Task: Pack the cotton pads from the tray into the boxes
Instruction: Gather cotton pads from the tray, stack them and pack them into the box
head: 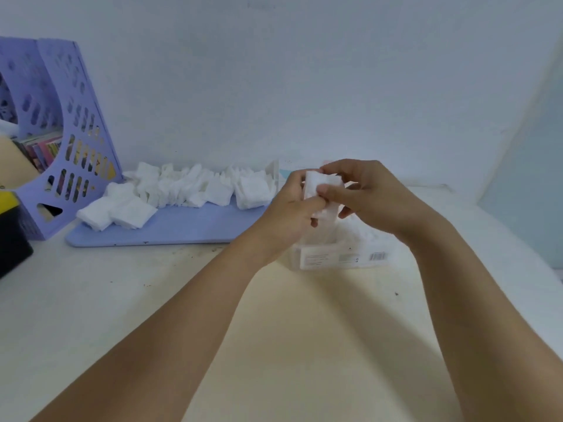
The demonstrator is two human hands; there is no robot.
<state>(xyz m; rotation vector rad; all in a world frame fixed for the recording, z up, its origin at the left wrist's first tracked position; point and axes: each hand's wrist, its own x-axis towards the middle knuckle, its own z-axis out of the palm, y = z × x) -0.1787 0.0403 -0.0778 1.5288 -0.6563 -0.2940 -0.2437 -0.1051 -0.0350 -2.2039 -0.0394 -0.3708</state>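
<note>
A flat lilac tray (pixel 182 228) lies on the table with several white square cotton pads (pixel 182 190) piled along its far edge. Right of it stands a clear plastic box (pixel 341 257) with a barcode label, white pads inside it. Above the box, my left hand (pixel 292 211) and my right hand (pixel 368 196) together hold a small stack of cotton pads (pixel 320 190), fingers and thumbs pinching it from both sides. Another clear box (pixel 275 175) stands behind my hands at the tray's right end, partly hidden.
A lilac perforated file holder (pixel 61 132) with books stands at the far left by the wall. A black and yellow object (pixel 12 239) sits at the left edge. The pale table (pixel 304 315) meets a white wall behind; the table's edge curves off at the right.
</note>
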